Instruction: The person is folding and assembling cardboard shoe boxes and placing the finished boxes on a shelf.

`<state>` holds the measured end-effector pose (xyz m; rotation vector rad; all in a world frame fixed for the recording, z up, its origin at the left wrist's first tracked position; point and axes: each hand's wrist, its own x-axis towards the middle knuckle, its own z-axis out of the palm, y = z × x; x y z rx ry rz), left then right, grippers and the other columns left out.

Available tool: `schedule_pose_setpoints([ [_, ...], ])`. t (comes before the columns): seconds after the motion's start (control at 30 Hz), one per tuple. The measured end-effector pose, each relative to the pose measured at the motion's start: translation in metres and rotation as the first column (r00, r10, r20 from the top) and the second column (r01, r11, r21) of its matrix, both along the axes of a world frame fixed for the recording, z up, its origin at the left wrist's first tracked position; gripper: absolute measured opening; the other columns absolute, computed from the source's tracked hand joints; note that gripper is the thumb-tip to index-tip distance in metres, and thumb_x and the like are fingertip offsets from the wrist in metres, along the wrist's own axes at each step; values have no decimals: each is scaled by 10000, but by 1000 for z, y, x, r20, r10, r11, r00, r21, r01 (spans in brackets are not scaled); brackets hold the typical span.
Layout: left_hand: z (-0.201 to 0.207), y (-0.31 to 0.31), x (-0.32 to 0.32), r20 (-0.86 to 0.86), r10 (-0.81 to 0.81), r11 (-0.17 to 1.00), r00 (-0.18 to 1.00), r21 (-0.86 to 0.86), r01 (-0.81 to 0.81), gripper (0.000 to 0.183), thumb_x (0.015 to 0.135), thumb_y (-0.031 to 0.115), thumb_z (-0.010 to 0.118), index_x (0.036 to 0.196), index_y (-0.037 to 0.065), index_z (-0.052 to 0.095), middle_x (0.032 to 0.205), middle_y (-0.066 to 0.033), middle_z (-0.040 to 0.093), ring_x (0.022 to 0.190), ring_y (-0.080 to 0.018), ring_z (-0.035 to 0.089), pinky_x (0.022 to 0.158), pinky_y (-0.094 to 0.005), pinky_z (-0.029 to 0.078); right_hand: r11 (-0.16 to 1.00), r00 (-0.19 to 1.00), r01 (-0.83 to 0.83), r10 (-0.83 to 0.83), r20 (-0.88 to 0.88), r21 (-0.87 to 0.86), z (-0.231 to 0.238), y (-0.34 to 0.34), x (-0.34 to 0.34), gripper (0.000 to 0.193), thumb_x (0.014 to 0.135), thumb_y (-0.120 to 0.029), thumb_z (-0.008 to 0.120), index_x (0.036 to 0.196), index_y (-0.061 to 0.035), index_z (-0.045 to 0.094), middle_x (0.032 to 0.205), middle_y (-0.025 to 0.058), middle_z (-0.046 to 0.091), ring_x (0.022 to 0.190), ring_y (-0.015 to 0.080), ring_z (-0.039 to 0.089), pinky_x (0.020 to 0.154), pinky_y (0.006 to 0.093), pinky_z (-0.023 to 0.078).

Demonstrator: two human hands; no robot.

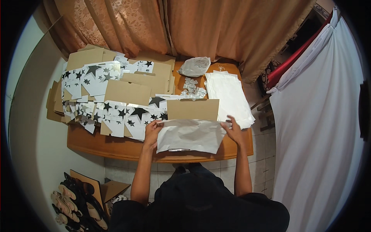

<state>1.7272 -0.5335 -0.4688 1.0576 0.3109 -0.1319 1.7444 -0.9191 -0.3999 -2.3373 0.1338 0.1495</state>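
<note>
A thin white paper sheet (191,135) is stretched between my two hands near the table's front edge, its surface creased. My left hand (152,132) pinches the sheet's upper left corner. At the upper right corner, my right hand (233,130) grips the paper between thumb and fingers, with one finger raised. Just behind the sheet rises a brown cardboard panel (192,110); whatever lies under the paper is hidden. A silvery strip (179,149) shows at the sheet's lower edge. Right of the panel lies a stack of white paper sheets (228,96).
Flattened cardboard boxes with black stars (110,83) cover the left of the wooden table (112,145). Small silvery packets (192,89) and a clear plastic bag (194,67) lie at the back. Shoes (67,203) stand at lower left; a white curtain (313,127) hangs at right.
</note>
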Motion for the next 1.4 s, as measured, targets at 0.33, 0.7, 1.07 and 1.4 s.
schedule_pose_setpoints([
  [0.33,-32,-8,9,-195,38,979,980,205,2,138,986,66,642,1048,-57,651,943,-114,724,791,-154,683,725,-271,560,934,983,179,-160,-86,310,-111,-17,-9,206,918,-154,718,1024,22,707,791,16,666,702,104,567,628,292,467],
  [0.7,-73,-18,11,-87,-57,578,995,809,104,221,901,163,751,843,-17,637,617,-12,547,590,-82,465,579,-277,419,976,979,205,-206,2,69,-115,-28,10,237,878,-168,747,948,51,686,719,124,653,641,212,593,637,365,496],
  [1.07,-13,-53,-20,294,-249,157,923,953,-261,272,898,121,714,1131,7,634,1145,-158,631,1046,-335,600,858,-458,500,957,956,-9,94,279,-291,-48,20,-10,425,854,-148,751,1224,-19,589,1179,203,564,1118,386,542,919,464,487],
  [1.4,-54,-102,-32,-106,-677,-162,729,987,-6,547,809,216,781,1283,21,591,1307,-186,551,1215,-346,522,914,-468,479,768,865,-443,502,5,-463,-115,71,-31,448,820,-131,659,1267,-148,664,1328,160,559,1151,380,560,920,480,520],
])
